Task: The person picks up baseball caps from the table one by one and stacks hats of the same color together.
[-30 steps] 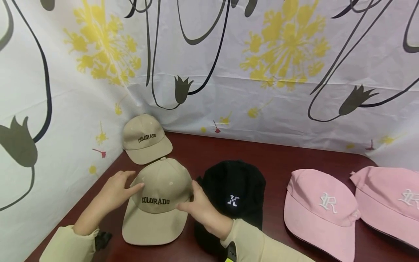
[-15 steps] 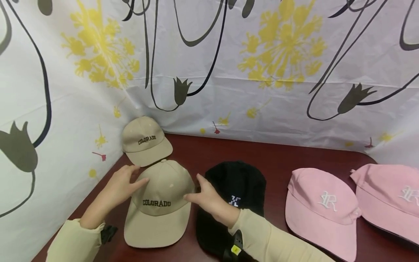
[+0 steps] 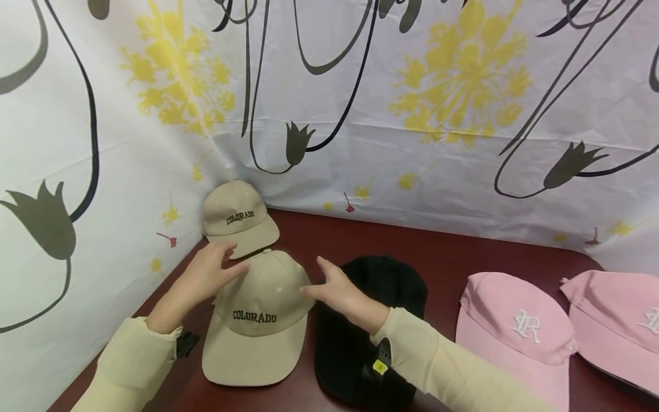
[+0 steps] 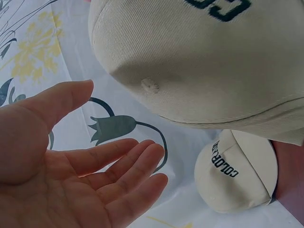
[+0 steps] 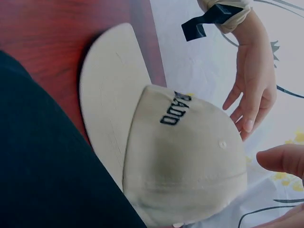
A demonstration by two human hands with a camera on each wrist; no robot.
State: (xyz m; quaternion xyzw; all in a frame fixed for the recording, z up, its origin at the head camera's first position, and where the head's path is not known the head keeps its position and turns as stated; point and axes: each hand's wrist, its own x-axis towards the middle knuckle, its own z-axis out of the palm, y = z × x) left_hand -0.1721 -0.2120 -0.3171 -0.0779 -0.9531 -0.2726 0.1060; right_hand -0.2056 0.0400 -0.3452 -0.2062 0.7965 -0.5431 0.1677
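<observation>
A beige baseball cap [image 3: 268, 297] lettered COLORADO lies on the dark red table, its brim toward me. My left hand [image 3: 206, 277] hovers at its left side with thumb and fingers spread; the left wrist view has that hand [image 4: 90, 175] apart from the crown. On the other side is my right hand [image 3: 347, 294], fingers extended, above part of a black cap [image 3: 360, 355]. In the right wrist view its thumb [image 5: 282, 159] stands off the beige crown. A second COLORADO cap [image 3: 242, 214] sits behind, in the corner.
To the right lie two pink caps, one [image 3: 512, 320] partly behind my right sleeve and the other [image 3: 612, 326] cut off by the frame edge. A patterned white cloth [image 3: 360, 189] hangs along the table's back and left edges.
Both hands have risen toward the top of the front beige cap. My right hand has come away from its side. The caps keep their places on the table while the head view shifts slightly.
</observation>
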